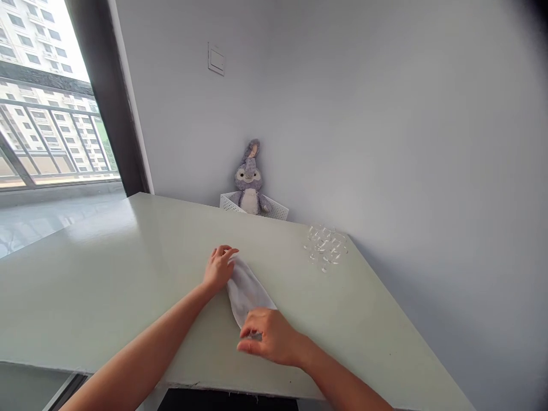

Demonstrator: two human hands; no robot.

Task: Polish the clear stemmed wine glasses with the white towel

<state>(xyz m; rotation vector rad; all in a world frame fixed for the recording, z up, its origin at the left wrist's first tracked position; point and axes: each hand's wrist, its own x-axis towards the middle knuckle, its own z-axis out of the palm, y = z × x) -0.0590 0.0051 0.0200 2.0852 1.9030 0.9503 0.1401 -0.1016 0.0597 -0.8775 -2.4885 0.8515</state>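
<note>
A light grey cloth (246, 288), lying as a long narrow strip, slants across the pale table between my hands. At its far end is my left hand (220, 268), fingers stretched toward the right and the thumb by the cloth's edge. Over the near end, my right hand (272, 337) has bent fingers with a gap between them and the thumb; a bit of cloth shows through that gap. It covers the cloth's near corner. Neither hand visibly grips the cloth, though contact under the fingertips is partly hidden.
Several clear, shiny pieces (325, 245) lie in a loose pile near the right edge of the table (171, 240). Behind the far edge, a purple-grey plush toy (249, 182) sits in a white perforated basket (280, 212). Walls stand behind and to the right.
</note>
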